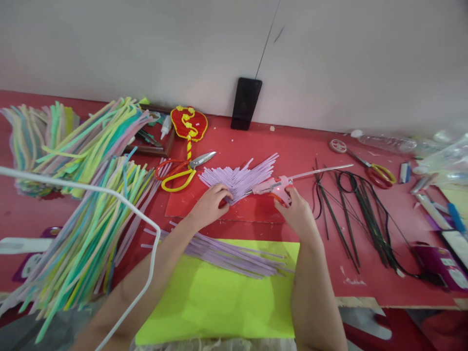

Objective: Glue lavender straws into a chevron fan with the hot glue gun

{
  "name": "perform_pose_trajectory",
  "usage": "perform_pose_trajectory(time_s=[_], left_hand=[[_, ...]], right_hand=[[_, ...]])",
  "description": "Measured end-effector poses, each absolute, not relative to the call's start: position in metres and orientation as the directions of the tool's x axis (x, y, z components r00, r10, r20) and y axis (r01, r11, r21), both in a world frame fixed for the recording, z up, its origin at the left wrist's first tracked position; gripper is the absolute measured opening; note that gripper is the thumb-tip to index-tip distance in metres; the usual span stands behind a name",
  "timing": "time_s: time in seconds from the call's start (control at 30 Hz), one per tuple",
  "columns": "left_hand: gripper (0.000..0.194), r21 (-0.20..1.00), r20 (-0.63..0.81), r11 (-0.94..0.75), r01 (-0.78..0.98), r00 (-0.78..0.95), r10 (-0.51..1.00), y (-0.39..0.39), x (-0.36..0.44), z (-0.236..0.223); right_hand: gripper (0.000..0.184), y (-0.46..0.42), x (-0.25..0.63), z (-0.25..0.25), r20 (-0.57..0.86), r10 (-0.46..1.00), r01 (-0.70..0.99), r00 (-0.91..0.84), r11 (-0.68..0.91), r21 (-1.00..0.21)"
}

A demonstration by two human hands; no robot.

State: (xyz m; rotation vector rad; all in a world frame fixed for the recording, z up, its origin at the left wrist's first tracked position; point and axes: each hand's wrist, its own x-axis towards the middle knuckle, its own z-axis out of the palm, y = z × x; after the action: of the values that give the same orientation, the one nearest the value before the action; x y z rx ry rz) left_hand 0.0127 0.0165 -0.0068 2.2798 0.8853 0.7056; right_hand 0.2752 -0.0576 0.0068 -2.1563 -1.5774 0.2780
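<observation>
My right hand [295, 209] is wrapped round the handle of a pink glue gun [270, 186], with a long glue stick [321, 170] poking out of its back end. The nozzle points left and meets the lower edge of a fan of lilac pipe cleaners [234, 180] laid in a V pattern. At that fan's lower left, my left hand [214, 204] has its thumb and fingers pinched on the pipe cleaners near the point of the V. Loose lilac pipe cleaners [234, 256] lie below, partly behind my left forearm.
Bundles of coloured pipe cleaners [95, 229] cover the left side. Scissors [186, 170] lie beside the fan, near a red and yellow ornament [189, 124]. A phone [246, 104] leans on the wall. Dark green stems [369, 219], a black cable [391, 243] and more scissors [376, 171] lie right. A white cable [146, 217] crosses the left foreground.
</observation>
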Motion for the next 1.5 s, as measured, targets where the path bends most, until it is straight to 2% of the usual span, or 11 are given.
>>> perform_pose_trajectory(time_s=[1.1, 1.5], left_hand=[[0.021, 0.687, 0.250, -0.593, 0.419, 0.631, 0.735, 0.0167, 0.0124, -0.0058], [0.022, 0.693, 0.244, -0.587, 0.419, 0.630, 0.737, 0.0165, 0.0123, -0.0068]], right_hand=[[0.044, -0.0581, 0.2825, 0.0055, 0.092, 0.903, 0.821, 0.420, -0.335, -0.463], [0.041, -0.0577, 0.2856, 0.0032, 0.138, 0.873, 0.805, 0.468, -0.356, -0.475]])
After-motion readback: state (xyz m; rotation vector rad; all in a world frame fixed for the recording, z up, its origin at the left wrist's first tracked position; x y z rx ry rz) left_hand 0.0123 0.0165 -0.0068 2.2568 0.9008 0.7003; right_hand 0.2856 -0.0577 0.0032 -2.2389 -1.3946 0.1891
